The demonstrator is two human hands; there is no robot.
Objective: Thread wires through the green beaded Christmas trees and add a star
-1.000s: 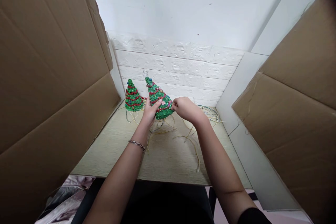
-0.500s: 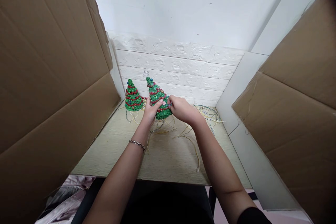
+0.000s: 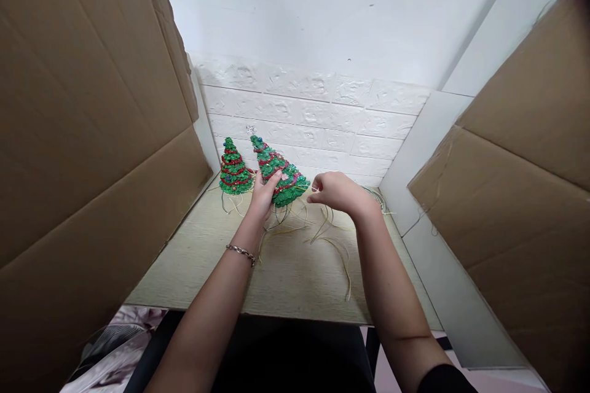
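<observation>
A green Christmas tree ornament [image 3: 289,178] with red garland and small beads leans to the left, a clear star at its tip. My left hand [image 3: 265,194] is wrapped round its left side, thumb across the front. Just right of the tree's lower edge is my right hand [image 3: 338,191], thumb and fingers slightly apart. A thin pale strand runs between the tree and its fingertips; whether the fingers grip it is too small to tell. A second, similar tree [image 3: 234,173] stands upright at the left.
Loose yellowish wires [image 3: 343,258] lie on the wooden table [image 3: 295,291], and a coil of wire [image 3: 378,199] is at the back right. Cardboard panels [image 3: 101,135] flank both sides. A white brick-patterned wall [image 3: 322,116] rises behind.
My right hand has come away from the tree toward the right, and its fingers have parted somewhat. The held tree has tilted further left in my left hand.
</observation>
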